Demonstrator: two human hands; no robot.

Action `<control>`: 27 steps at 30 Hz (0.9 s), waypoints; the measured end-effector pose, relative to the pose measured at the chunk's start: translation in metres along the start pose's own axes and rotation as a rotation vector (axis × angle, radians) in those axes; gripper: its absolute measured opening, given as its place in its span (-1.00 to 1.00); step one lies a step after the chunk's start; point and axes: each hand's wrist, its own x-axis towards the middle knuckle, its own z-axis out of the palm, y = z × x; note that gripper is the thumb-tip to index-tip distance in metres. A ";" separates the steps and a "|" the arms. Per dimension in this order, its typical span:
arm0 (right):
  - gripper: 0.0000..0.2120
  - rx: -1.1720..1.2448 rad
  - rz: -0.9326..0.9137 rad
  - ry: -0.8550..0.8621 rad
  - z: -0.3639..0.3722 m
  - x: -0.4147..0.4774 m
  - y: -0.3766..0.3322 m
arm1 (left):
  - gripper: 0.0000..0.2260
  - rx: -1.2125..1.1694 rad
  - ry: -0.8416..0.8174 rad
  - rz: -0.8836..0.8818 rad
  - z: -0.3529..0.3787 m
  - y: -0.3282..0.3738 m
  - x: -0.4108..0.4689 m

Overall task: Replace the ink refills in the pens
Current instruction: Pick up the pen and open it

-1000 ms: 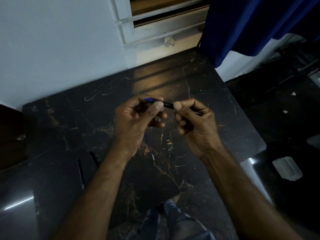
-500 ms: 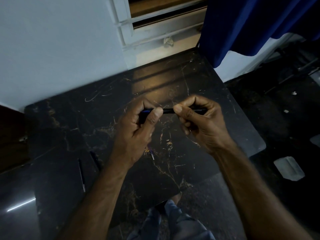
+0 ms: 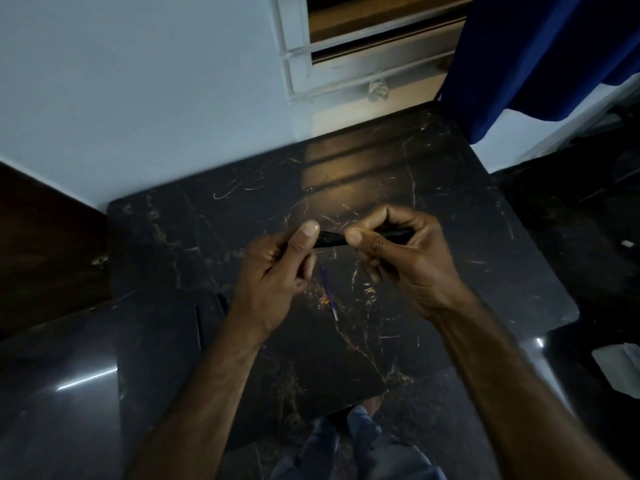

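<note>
A dark pen (image 3: 331, 239) is held level above the black marble table (image 3: 450, 209), gripped at both ends. My left hand (image 3: 277, 268) pinches its left end between thumb and fingers. The right end sits inside my right hand (image 3: 405, 254), thumb pressed on the barrel. A thin blue ink refill (image 3: 329, 294) lies on the table just below the hands. Two more dark pens (image 3: 198, 327) lie at the table's left, partly behind my left forearm.
A white wall and a window frame (image 3: 301, 64) stand behind the table, and a blue curtain (image 3: 540, 53) hangs at the top right. A dark wooden panel (image 3: 41, 244) is at the left. A white object (image 3: 620, 367) lies on the dark floor at right.
Both hands have shifted slightly with the pen, which went from tilted to level. My left thumb has slid up along the barrel; the blue part of the pen is now hidden.
</note>
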 end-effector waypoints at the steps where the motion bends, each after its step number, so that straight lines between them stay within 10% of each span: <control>1: -0.89 -0.012 -0.007 -0.015 0.002 0.001 0.001 | -0.46 -0.015 0.004 -0.025 -0.002 -0.001 -0.001; 9: -0.91 0.085 0.062 0.072 0.016 0.000 0.018 | -0.89 -0.113 0.018 -0.025 -0.023 -0.006 -0.001; 21: -0.93 0.270 0.139 0.144 0.014 0.002 0.037 | -0.61 -0.115 0.240 -0.125 0.000 -0.025 0.002; 27: -0.92 0.344 0.096 0.171 0.010 0.010 0.040 | -0.94 -0.248 0.162 -0.064 0.004 -0.026 0.008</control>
